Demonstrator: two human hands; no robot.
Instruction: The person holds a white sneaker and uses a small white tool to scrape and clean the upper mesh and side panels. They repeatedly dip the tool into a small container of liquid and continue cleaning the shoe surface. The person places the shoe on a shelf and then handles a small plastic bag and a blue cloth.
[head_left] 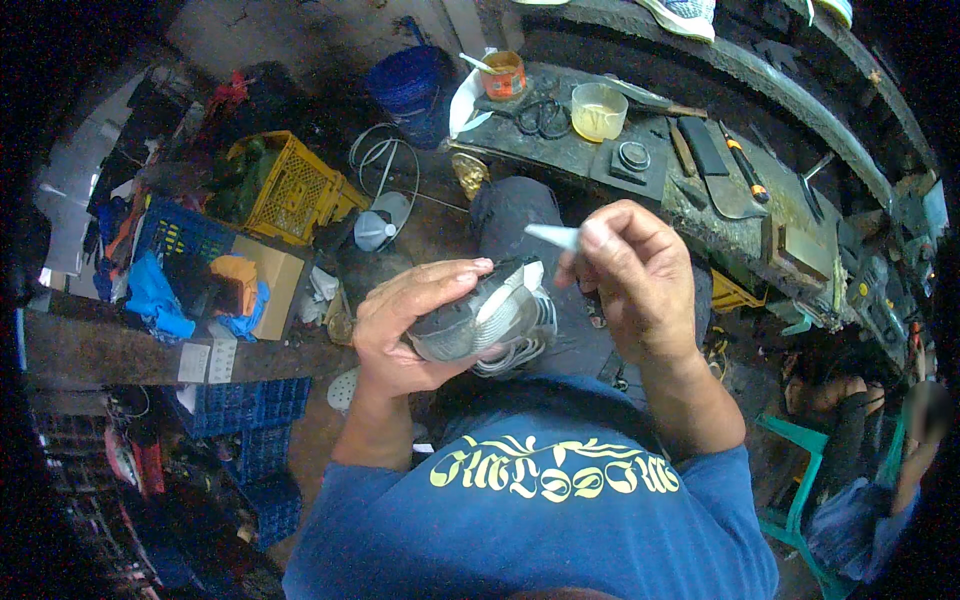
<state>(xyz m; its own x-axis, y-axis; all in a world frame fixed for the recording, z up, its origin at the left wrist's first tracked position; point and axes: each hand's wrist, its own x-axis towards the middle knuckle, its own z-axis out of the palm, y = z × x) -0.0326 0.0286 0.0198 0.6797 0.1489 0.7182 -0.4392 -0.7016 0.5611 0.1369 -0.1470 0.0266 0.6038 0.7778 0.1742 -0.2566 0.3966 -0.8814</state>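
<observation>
My left hand (405, 325) is wrapped round a grey shoe (465, 330) with a white strip, held in front of my chest above my lap. Its laces hang on the right side. Up and to the right of the shoe, my right hand (640, 270) pinches a pale, tapered piece (552, 236) between thumb and fingers. The narrow end of that piece points left and stays apart from the shoe. What kind of thing it is, I cannot make out.
A workbench (640, 195) ahead bears an orange tin (503, 76), a tub of yellowish liquid (599, 112), scissors (543, 118) and several hand tools. Left are a yellow crate (290, 190) and a blue bucket (408, 85). A person (850, 470) sits at the lower right.
</observation>
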